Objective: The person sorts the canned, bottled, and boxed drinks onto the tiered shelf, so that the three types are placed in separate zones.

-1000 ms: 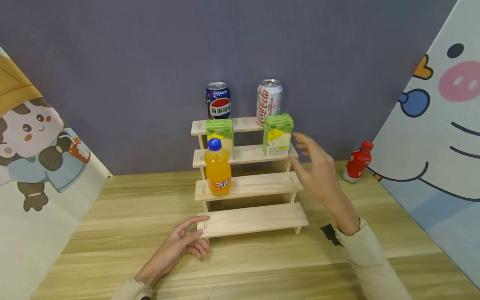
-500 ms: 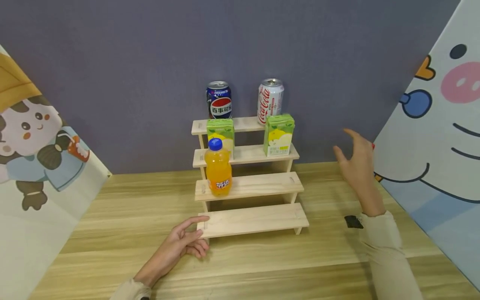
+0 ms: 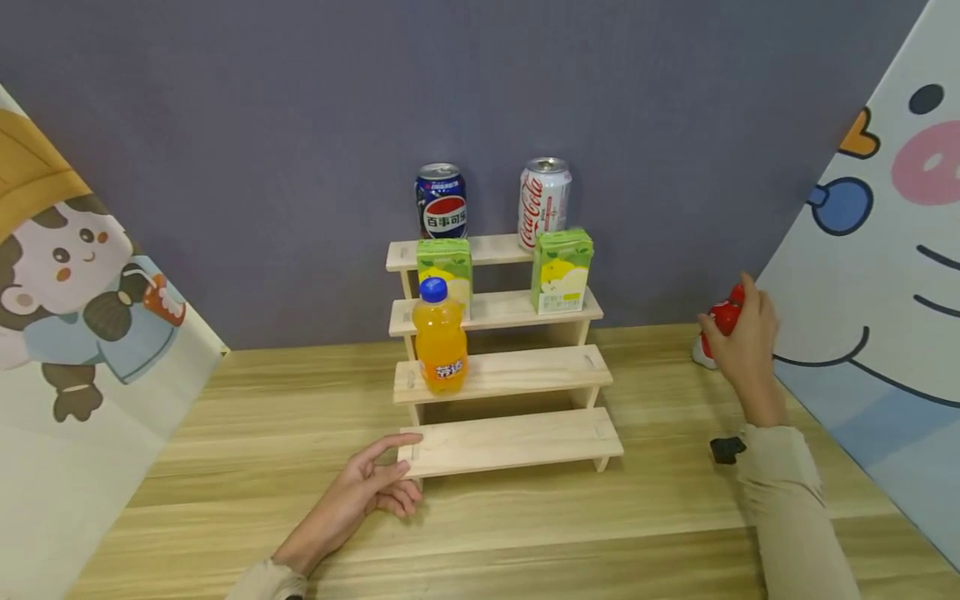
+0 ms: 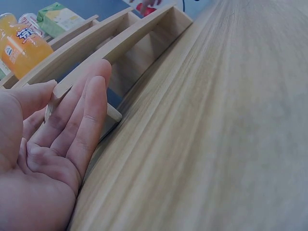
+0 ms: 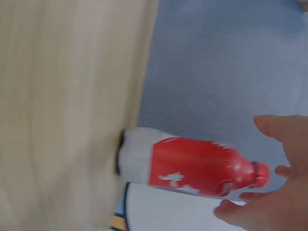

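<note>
My left hand (image 3: 367,483) pinches the left end of the lowest step of a tiered wooden display shelf (image 3: 517,442), thumb and fingers at its corner. At the far right, my right hand (image 3: 750,350) reaches around a red and white plastic bottle (image 3: 726,317), partly hiding it. In the right wrist view the thumb and fingers (image 5: 272,127) are spread apart near the cap of the upright bottle (image 5: 192,166). An orange soda bottle (image 3: 441,350) stands on the second step from the bottom, at its left.
Two green juice boxes (image 3: 562,275) stand on the third step. On the top step are a blue Pepsi can (image 3: 441,204) and a white Coca-Cola can (image 3: 543,204). A dark wall (image 3: 300,167) rises behind; printed panels flank both sides. A small black item (image 3: 726,450) lies by the right sleeve.
My right hand has moved right, away from the right-hand juice box, and come over to the red bottle with its fingers spread. The left hand stays at the lowest step.
</note>
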Available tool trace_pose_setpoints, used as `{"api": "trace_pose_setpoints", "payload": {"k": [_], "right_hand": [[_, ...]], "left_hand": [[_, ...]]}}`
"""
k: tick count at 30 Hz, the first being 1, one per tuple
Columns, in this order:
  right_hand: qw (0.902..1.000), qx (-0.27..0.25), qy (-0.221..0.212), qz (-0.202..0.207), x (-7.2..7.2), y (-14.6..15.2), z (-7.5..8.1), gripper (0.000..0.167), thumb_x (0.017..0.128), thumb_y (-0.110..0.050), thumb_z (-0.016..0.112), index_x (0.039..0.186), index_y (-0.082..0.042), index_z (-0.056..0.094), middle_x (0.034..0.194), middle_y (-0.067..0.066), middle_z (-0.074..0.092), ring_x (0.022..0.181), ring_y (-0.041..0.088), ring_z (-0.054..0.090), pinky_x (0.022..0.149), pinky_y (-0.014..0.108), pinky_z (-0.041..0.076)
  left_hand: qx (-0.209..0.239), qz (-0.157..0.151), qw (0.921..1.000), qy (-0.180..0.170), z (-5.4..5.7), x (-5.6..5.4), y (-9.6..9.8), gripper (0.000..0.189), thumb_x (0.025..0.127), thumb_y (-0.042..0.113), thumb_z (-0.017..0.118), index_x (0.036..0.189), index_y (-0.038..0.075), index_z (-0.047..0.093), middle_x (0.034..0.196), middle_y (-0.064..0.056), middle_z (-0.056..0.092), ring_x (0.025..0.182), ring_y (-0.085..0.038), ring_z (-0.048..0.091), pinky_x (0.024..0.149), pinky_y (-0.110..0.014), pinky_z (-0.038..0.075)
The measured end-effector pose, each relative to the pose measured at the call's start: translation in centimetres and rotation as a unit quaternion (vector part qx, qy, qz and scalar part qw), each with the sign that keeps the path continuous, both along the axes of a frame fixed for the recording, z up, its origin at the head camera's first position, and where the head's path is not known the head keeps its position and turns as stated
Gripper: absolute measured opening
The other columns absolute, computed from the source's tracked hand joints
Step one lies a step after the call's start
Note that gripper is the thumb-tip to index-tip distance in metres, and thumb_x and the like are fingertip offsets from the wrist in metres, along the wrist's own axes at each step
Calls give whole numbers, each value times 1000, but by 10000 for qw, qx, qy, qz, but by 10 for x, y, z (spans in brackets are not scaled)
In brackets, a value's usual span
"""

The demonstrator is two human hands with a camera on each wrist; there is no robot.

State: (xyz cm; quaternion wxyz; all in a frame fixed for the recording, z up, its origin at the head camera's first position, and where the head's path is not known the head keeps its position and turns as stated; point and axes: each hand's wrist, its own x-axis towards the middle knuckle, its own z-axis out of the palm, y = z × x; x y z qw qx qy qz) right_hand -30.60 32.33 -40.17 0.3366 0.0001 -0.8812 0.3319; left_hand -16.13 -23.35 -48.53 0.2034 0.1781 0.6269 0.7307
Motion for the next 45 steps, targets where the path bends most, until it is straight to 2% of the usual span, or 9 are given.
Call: {"api": "trace_pose_setpoints", "payload": {"k": [5,16,21,27,34,36,38,42,45], "right_hand": [[9990,-180,-414,74,-5,9,-15,82,93,-4,66,158,-5,16,146,39,32,129,61,34,95,79,36],[9988,-415,154,-203,-8,15,-23,79,87,6,71,152,-12,31,137,32,48,125,52,46,100,72,40],[9987,-464,81,-183,-6,14,-23,77,87,5,71,151,-15,32,138,30,50,123,51,50,97,71,44],[9990,-396,207,10,-5,11,-20,77,86,4,73,151,-13,34,134,31,53,118,52,54,93,70,46],[9994,-152,275,175,-4,0,-7,78,86,2,74,151,-12,33,130,33,56,109,49,58,86,68,51],[9992,-90,326,207,-2,-4,-1,77,86,1,75,150,-12,34,129,31,57,107,45,59,87,57,56],[9989,-43,379,278,0,-8,6,77,86,0,76,150,-13,36,127,30,59,105,43,60,85,33,58],[9979,-36,422,491,6,-19,19,78,85,-1,77,150,-16,37,125,29,61,101,39,60,73,2,37],[9973,-44,327,655,15,-30,30,78,85,0,77,150,-17,37,126,29,60,103,40,61,85,13,52]], "left_hand": [[11,-60,10000,22,1,1,-2,47,108,15,44,154,9,33,92,-16,74,77,-23,72,70,-37,63],[125,-69,9999,59,-1,1,0,47,108,13,44,153,7,33,92,-17,74,76,-23,72,69,-36,63],[60,25,10000,-41,-2,3,0,47,107,13,46,153,8,34,90,-16,74,75,-22,72,69,-35,63],[78,-82,9999,17,-1,2,0,47,108,13,44,153,7,33,91,-14,74,77,-22,72,69,-35,62],[126,-125,9998,18,-1,1,-1,46,108,13,42,153,7,32,92,-14,75,77,-21,72,70,-35,63],[131,-85,9999,-13,-1,1,-2,46,108,13,43,153,7,33,91,-14,75,76,-21,72,70,-34,63],[153,-79,9999,9,-1,1,-2,46,108,12,42,153,6,32,91,-14,75,76,-21,72,70,-34,63],[157,-51,9998,66,0,-1,-1,46,108,12,43,153,7,33,91,-15,74,76,-22,72,69,-35,63],[89,-29,9999,38,1,-1,0,47,108,13,43,153,7,33,90,-14,74,76,-22,72,69,-34,63]]}}
